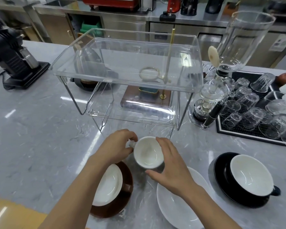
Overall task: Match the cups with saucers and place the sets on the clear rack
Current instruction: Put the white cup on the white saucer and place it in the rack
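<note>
A white cup (147, 152) is in front of the clear two-tier rack (129, 76); whether it rests on the counter or is lifted I cannot tell. My left hand (118, 146) pinches its handle on the left. My right hand (169, 162) cups its right side. A brown cup with a white inside sits on a brown saucer (120, 204) under my left forearm. A white saucer (175, 209) lies bare under my right wrist. At the right a black cup (251, 176) sits on a black saucer (221, 176). Both rack shelves hold nothing.
A black mat (221, 128) with several upturned glasses lies at the right. A glass siphon brewer (221, 76) stands beside the rack. A black grinder (15, 55) is at the far left. A wooden-based scale sits behind the rack's lower shelf.
</note>
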A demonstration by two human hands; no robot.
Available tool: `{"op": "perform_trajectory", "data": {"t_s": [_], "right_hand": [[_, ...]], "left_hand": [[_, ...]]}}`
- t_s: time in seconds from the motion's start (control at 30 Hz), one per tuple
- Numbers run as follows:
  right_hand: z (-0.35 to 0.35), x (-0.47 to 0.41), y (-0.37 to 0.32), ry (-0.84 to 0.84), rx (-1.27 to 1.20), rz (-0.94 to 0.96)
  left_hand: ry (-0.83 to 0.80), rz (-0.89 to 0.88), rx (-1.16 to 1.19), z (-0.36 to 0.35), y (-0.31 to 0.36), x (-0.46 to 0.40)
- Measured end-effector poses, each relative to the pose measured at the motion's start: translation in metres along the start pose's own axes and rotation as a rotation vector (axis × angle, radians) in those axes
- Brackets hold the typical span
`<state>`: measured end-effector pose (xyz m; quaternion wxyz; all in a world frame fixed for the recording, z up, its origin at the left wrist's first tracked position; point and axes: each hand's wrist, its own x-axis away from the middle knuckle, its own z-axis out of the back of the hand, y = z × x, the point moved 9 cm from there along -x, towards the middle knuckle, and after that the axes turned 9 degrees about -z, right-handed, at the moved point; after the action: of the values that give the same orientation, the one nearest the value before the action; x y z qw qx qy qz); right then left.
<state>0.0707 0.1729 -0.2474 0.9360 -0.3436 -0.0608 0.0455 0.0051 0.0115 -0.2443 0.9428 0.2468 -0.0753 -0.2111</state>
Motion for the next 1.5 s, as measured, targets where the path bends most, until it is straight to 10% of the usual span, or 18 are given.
{"op": "perform_trajectory", "data": {"t_s": [1.5], "right_hand": [[0.063, 0.084, 0.069, 0.018, -0.28, -0.211]], "left_hand": [[0.094, -0.163, 0.124, -0.013, 0.114, 0.018]]}}
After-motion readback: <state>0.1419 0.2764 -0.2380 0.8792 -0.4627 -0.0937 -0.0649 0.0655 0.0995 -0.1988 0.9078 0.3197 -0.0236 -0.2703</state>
